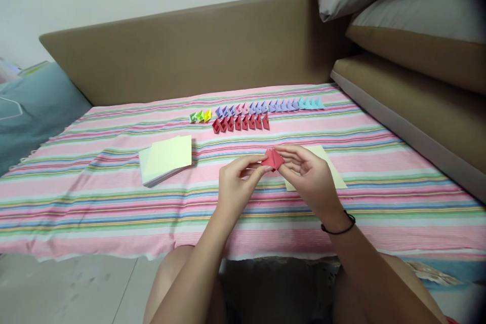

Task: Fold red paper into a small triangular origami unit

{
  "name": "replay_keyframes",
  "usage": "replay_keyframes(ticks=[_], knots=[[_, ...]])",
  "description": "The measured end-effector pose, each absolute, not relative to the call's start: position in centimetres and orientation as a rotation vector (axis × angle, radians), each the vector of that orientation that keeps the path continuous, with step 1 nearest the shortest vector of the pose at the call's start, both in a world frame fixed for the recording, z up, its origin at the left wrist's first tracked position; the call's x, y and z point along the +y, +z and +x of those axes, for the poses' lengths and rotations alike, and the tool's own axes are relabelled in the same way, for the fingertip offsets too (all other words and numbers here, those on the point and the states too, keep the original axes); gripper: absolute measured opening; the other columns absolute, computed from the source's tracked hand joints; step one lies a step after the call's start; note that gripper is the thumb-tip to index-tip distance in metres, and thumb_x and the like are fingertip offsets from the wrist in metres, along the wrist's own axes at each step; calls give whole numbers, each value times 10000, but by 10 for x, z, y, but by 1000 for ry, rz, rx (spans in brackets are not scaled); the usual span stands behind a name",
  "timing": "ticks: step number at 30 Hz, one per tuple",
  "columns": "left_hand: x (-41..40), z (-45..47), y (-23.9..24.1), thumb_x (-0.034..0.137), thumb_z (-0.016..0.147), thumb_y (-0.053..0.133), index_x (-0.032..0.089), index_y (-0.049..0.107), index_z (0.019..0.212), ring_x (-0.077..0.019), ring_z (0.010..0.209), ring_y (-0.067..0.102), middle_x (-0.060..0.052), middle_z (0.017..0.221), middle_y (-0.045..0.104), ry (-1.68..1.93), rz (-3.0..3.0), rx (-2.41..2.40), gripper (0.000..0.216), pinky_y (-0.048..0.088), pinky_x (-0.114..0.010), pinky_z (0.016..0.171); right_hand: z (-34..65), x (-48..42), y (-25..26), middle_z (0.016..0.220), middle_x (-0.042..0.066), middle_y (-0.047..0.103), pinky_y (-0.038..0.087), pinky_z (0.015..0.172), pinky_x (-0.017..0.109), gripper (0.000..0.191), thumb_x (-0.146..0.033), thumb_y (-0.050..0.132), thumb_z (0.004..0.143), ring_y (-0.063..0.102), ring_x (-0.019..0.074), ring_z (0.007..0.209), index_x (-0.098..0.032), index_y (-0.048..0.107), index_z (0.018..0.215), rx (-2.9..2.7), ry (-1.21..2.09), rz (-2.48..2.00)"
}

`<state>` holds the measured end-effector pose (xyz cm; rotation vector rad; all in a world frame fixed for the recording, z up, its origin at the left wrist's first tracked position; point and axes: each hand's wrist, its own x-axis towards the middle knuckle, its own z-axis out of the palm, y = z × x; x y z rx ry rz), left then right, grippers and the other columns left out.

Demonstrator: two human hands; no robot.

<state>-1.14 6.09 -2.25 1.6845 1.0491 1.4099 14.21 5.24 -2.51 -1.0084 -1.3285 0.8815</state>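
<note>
A small folded red paper piece [272, 159] is pinched between both my hands above the striped cloth. My left hand [237, 182] grips its left edge with thumb and fingers. My right hand [306, 172], with a black band at the wrist, grips its right side, fingers curled. A pale yellow sheet [334, 174] lies flat under my right hand. Farther back lies a row of several folded red pieces [241, 123], and behind it a longer row of green, yellow, purple, pink and blue folded pieces [261, 107].
A stack of pale yellow paper [166, 159] lies to the left on the pink striped cloth [94, 197]. A brown headboard [197, 50] rises behind. Grey and brown cushions [410, 35] are piled at the right. A blue pillow [34, 106] lies at the left.
</note>
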Motion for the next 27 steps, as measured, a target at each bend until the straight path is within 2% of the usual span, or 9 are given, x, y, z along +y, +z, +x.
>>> replay_keyframes(ticks=[5, 10, 15, 18, 21, 24, 27], knots=[[58, -5, -25, 289, 722, 730, 173, 663, 970, -186, 825, 693, -51, 875, 724, 1449, 1524, 1038, 283, 575, -275, 725, 134, 48, -22, 980, 50, 691, 580, 785, 311, 193, -163, 629, 780, 670, 181, 897, -198, 707, 953, -1302, 704, -1002], [56, -2, -24, 278, 697, 744, 173, 624, 892, -138, 696, 663, -17, 767, 677, 1408, 1493, 1083, 252, 542, -235, 652, 127, 43, -24, 823, 18, 707, 580, 698, 281, 132, -171, 649, 771, 672, 157, 740, -206, 728, 872, -1280, 535, -1063], [60, -2, -22, 267, 587, 808, 192, 529, 928, -121, 702, 620, 7, 816, 622, 1364, 1384, 1066, 447, 499, -197, 563, 121, 41, -27, 835, 10, 722, 571, 713, 272, 147, -194, 612, 802, 684, 163, 777, -209, 706, 913, -1289, 770, -1013], [62, -4, -22, 299, 630, 778, 176, 544, 841, -119, 646, 596, 8, 742, 622, 1344, 1391, 1063, 339, 488, -212, 547, 120, 42, -25, 852, 22, 721, 576, 719, 291, 185, -287, 573, 844, 686, 171, 801, -199, 683, 964, -1210, 1031, -939], [62, -7, -23, 307, 642, 768, 161, 592, 760, -102, 577, 566, 8, 704, 623, 1269, 1560, 1143, 258, 454, -205, 513, 122, 45, -24, 795, 25, 716, 585, 672, 310, 234, -374, 614, 814, 683, 171, 712, -181, 675, 930, -1160, 1242, -893], [62, -7, -24, 299, 612, 790, 157, 617, 817, -98, 542, 571, 7, 705, 641, 1213, 1528, 1142, 303, 462, -212, 516, 126, 50, -26, 725, 27, 701, 584, 663, 308, 240, -392, 691, 741, 671, 165, 653, -158, 679, 791, -1124, 1226, -963], [63, -8, -23, 282, 576, 813, 134, 617, 834, -125, 586, 622, -13, 686, 663, 1181, 1310, 1067, 356, 509, -241, 588, 130, 53, -29, 708, 18, 694, 586, 708, 314, 239, -391, 713, 720, 673, 158, 663, -160, 679, 770, -1031, 1192, -1027]])
